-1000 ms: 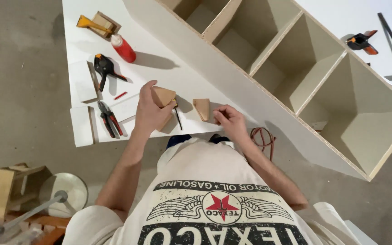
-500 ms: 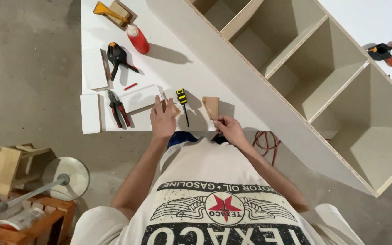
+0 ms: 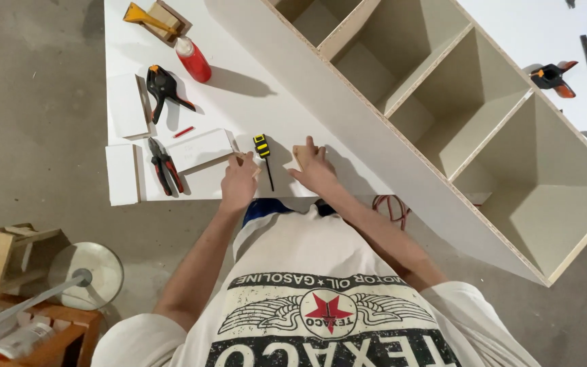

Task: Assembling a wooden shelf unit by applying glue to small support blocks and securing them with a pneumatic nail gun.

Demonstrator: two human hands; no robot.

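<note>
The left hand (image 3: 239, 182) lies palm down on the white counter (image 3: 239, 102), near its front edge, its fingers together and flat; a sliver of pale wood seems to show at the fingertips, though the hand hides most of it. The right hand (image 3: 315, 168) also rests flat, fingers slightly spread over a small light-brown wooden block (image 3: 298, 153) that peeks out beside the index finger. Between the two hands lies a slim tool with a yellow-and-black handle and a dark shaft (image 3: 263, 158), touching neither hand.

Just left of the left hand sits a flat white rectangular board (image 3: 200, 149), and beside that a pair of red-and-black pliers (image 3: 164, 166). Farther back on the counter are a black spring clamp with orange tips (image 3: 163, 88), a red glue bottle with a white cap (image 3: 193, 60) and a yellow-handled scraper on a wooden block (image 3: 154, 17). A large pale wooden shelf unit with open compartments (image 3: 470, 129) lies diagonally to the right.
</note>
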